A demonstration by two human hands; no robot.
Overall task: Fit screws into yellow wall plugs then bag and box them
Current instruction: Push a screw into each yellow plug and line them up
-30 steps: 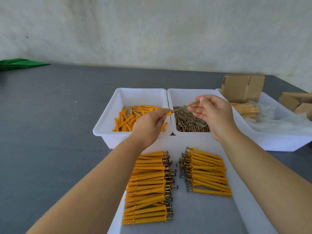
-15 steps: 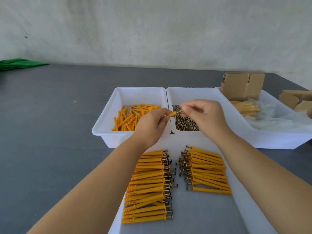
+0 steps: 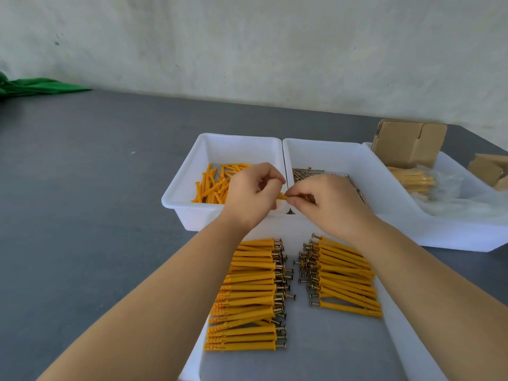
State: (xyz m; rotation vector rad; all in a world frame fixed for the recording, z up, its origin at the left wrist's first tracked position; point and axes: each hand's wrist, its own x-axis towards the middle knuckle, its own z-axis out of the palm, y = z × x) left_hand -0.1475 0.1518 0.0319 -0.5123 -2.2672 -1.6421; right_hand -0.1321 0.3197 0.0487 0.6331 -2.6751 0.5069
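Note:
My left hand (image 3: 248, 195) grips a yellow wall plug (image 3: 282, 196), of which only the tip shows between the two hands. My right hand (image 3: 328, 203) pinches the screw at the plug's mouth; the screw is almost fully hidden by my fingers. Both hands hover over the near rims of two white bins. The left bin (image 3: 181, 193) holds loose yellow plugs (image 3: 211, 185). The right bin (image 3: 335, 158) holds loose screws (image 3: 305, 173). Below, a white tray (image 3: 330, 350) carries two rows of assembled plugs with screws, a left row (image 3: 250, 295) and a right row (image 3: 343, 276).
A larger white bin (image 3: 467, 232) at the right holds a cardboard box (image 3: 409, 143), a clear bag of assembled plugs (image 3: 415, 180) and plastic bags. Another cardboard box (image 3: 489, 170) sits at the far right. A green cloth (image 3: 35, 86) lies far left on the grey table (image 3: 82, 188).
My right hand has pushed the screw into the plug held by my left hand: the screw was fully visible, now it is nearly hidden. Both hands have drawn together and lowered slightly.

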